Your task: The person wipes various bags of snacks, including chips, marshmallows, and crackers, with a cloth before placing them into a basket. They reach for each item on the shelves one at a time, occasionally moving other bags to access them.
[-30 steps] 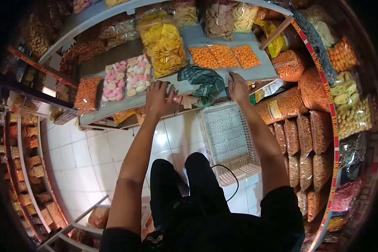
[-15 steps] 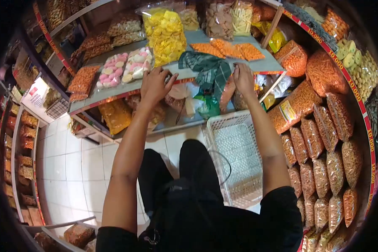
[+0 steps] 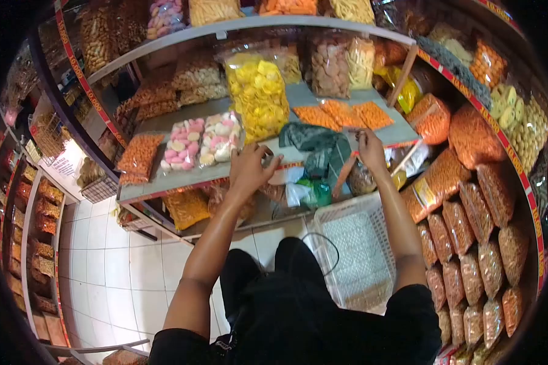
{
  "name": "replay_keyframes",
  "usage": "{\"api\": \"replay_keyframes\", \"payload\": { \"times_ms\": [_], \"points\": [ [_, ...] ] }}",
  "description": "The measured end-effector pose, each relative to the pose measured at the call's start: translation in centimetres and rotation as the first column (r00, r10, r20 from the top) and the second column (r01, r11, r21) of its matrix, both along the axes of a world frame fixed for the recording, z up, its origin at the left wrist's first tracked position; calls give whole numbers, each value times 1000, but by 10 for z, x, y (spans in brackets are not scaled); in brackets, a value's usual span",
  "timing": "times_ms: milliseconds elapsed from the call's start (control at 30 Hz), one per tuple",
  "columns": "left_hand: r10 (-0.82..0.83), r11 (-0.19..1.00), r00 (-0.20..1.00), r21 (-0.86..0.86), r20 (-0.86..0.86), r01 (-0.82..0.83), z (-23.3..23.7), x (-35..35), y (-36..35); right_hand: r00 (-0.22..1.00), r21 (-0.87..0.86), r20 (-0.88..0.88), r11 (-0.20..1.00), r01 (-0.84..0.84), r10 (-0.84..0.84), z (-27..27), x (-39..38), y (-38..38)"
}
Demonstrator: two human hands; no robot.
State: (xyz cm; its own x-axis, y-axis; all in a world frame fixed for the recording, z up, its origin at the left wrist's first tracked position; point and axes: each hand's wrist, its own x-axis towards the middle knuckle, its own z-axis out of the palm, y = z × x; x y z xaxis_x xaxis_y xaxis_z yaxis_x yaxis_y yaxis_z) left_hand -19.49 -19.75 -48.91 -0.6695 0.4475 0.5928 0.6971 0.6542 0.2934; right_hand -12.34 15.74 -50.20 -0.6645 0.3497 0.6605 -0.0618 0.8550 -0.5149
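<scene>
Left hand (image 3: pixel 249 168) rests spread and empty, left of the green cloth (image 3: pixel 320 145); right hand (image 3: pixel 370 149), right of it, is curled; its hold can't be made out.

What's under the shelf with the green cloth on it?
A lower shelf with snack bags, among them an orange bag and a green bag. A white basket stands on the floor. The hanging cloth hides part.

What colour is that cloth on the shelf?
The cloth is dark green with checks, seen in the head view.
</scene>
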Motion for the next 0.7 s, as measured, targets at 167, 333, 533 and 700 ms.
{"api": "replay_keyframes", "payload": {
  "times_ms": [167,333,533,700],
  "points": [
    [6,931,997,364,79,-35,61,-45,2,952,-159,-152,944,-290,267,110,-61,-58],
    [169,951,975,238,144,-199,75,-143,8,860,-318,196,860,-399,471,111,-173,-102],
    [-445,774,827,612,345,161,63,-167,18,693,-601,-64,527,-601,718,54,-246,-127],
    [-358,749,928,625,103,220,57,-163,18,802,-427,-22,720,-547,597,109,-175,-147]
  ]
}}
